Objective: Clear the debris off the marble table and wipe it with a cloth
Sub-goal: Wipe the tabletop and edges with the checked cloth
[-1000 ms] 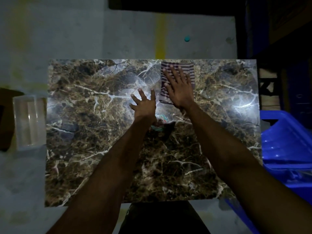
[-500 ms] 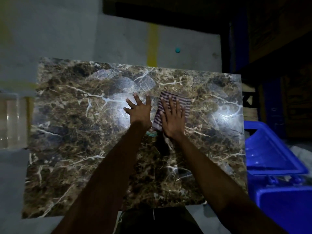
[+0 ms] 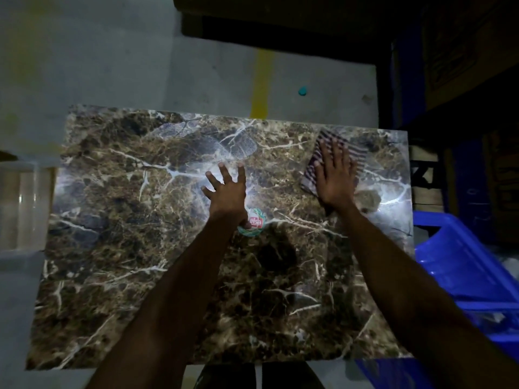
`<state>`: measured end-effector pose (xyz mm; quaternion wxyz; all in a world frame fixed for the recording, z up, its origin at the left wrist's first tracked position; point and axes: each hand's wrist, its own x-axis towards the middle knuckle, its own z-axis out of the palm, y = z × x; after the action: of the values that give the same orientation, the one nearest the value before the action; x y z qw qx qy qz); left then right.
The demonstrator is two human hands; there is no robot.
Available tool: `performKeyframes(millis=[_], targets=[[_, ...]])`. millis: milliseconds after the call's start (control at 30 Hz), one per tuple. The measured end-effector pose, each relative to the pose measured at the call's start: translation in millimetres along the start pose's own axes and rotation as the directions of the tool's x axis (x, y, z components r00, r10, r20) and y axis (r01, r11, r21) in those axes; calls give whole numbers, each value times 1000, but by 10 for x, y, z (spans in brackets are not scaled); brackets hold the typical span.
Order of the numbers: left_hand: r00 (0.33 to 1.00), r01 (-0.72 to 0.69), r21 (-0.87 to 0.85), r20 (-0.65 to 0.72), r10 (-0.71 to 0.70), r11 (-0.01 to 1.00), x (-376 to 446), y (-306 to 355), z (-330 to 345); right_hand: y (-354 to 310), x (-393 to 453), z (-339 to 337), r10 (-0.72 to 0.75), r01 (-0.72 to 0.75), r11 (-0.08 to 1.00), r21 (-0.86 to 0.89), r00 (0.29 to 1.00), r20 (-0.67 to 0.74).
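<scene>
The brown marble table (image 3: 118, 248) with white veins fills the middle of the view. A striped cloth (image 3: 356, 151) lies flat near the table's far right corner. My right hand (image 3: 335, 175) presses flat on the cloth, fingers spread and pointing away from me. My left hand (image 3: 227, 189) rests flat on the bare marble near the middle, fingers apart, holding nothing. A round sticker (image 3: 254, 223) with red lettering sits on the marble just beside my left wrist, partly hidden by it.
A blue plastic crate (image 3: 460, 265) stands off the table's right edge. A pale translucent container (image 3: 25, 203) sits off the left edge. Beyond the far edge is grey floor with a yellow stripe (image 3: 261, 82) and a small teal spot (image 3: 302, 91). Dark shelving rises at the right.
My right hand has slid the cloth from the table's middle toward the far right corner. The left hand has stayed on the marble near the middle.
</scene>
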<state>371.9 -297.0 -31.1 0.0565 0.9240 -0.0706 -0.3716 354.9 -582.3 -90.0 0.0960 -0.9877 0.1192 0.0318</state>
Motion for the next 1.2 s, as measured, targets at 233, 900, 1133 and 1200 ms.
performKeyframes(millis=[233,900,1133,1200], targets=[[999,28,-24,15,-28,999,-46,51,-67,-683,-821,124,-130,122,990,73,984,118],[999,30,-50,18,-29,998,-156,82,-139,-378,-806,130,-148,146,989,30,984,99],[1000,25,-61,14,-24,998,-157,71,-134,-1033,-53,113,-384,374,920,116,919,87],[1000,25,-65,9,-25,998,-169,68,-134,-880,269,99,-353,343,932,120,932,85]])
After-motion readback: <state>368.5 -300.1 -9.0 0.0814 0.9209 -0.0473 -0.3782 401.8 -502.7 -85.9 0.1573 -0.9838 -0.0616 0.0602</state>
